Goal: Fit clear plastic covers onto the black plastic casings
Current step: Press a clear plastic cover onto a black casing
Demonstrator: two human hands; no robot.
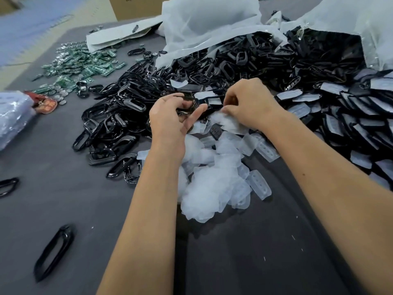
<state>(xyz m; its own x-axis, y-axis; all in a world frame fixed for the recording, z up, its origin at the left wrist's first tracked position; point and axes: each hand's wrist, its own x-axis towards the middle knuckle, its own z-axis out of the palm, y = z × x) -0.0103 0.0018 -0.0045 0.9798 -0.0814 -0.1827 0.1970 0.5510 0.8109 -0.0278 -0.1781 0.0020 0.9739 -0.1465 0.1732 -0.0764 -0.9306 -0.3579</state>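
Observation:
My left hand (170, 118) grips a black plastic casing (189, 101) over the middle of the table. My right hand (248, 103) pinches a clear plastic cover (209, 97) that lies against the casing's right end. Below the hands spreads a heap of loose clear covers (221, 173). A big pile of bare black casings (131, 111) lies to the left. At the right edge lie several casings with covers fitted (344, 116).
Two white bags (212, 24) spill black parts at the back. Green circuit boards (78, 64) are scattered at the far left. A clear bag (12, 116) sits at the left edge. Single black casings (55, 252) lie on the grey table near me.

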